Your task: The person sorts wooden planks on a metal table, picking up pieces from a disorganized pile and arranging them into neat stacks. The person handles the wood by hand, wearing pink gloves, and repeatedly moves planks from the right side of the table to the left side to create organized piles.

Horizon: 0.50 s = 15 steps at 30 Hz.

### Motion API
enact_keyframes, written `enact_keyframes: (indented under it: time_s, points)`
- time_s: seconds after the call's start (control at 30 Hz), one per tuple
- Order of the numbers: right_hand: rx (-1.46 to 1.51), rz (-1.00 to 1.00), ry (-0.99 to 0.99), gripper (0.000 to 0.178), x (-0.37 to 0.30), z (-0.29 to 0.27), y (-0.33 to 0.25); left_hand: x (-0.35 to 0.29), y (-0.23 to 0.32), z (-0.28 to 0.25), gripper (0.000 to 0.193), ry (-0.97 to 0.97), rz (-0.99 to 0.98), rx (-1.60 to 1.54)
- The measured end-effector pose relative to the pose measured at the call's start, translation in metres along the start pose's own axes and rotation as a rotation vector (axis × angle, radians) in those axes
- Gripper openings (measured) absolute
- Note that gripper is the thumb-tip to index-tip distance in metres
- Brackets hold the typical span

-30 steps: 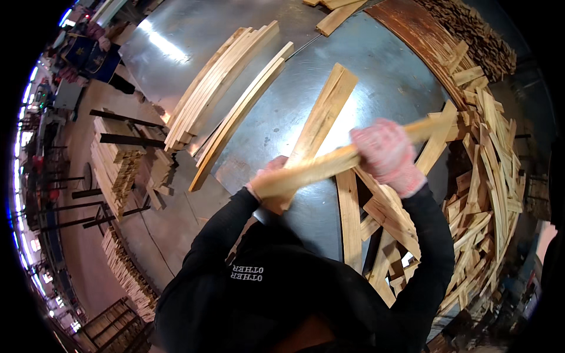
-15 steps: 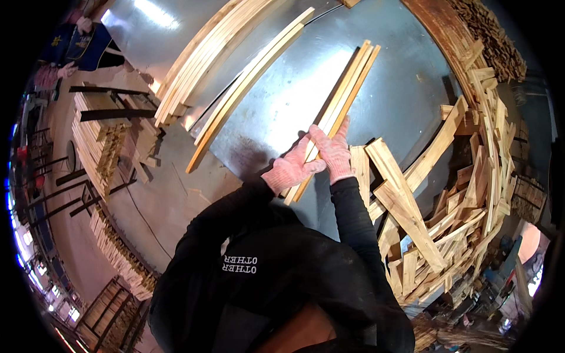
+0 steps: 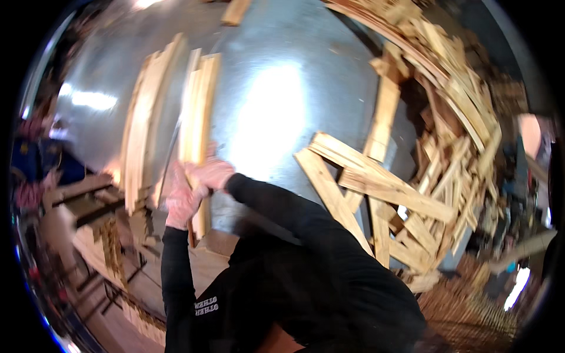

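Several long, pale wooden strips [image 3: 198,112] stand side by side as a narrow bundle on the grey metal tabletop [image 3: 247,41], left of the middle. My left hand [image 3: 181,197], in a pinkish knit glove, is wrapped round the near part of the bundle from its left side. Across the top and right side, close to the left hand, my gloved right hand [image 3: 213,172] grips the same strips. Their near ends stick out below my hands toward my body. Motion blur softens the fingers and the strips. Another stack of strips [image 3: 147,112] lies just to the left.
On the right, loose boards [image 3: 382,179] lie crossed near a large heap of offcuts [image 3: 447,194]. A short block [image 3: 236,12] sits at the far edge. At the left, a co-worker in dark blue [image 3: 44,162] is beside stacked wood [image 3: 94,247].
My hands have moved left with the wooden strips, bringing them beside the strips lying there. The view has swung too, so the crossed boards appear farther left.
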State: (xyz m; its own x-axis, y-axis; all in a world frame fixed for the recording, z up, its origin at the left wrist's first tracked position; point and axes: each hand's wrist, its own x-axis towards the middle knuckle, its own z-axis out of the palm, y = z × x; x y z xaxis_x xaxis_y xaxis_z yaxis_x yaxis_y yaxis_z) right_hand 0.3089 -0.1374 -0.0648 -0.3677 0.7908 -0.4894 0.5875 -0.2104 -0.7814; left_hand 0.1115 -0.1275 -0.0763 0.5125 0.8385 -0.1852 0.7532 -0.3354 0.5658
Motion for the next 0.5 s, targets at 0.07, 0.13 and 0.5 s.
enact_keyframes:
  time_s: [0.07, 0.13, 0.5]
  points:
    - [0.197, 0.178, 0.047, 0.078, -0.008, -0.023, 0.009, 0.008, 0.041, -0.002, 0.119, -0.003, -0.252, 0.287]
    - [-0.067, 0.146, 0.12, 0.079, -0.034, -0.059, 0.029, 0.017, 0.066, 0.003, 0.118, -0.06, -0.37, 0.315]
    - [-0.719, 0.936, 0.902, 0.075, -0.331, -0.336, 0.289, -0.005, 0.076, 0.001, 0.107, 0.179, 0.018, 0.486]
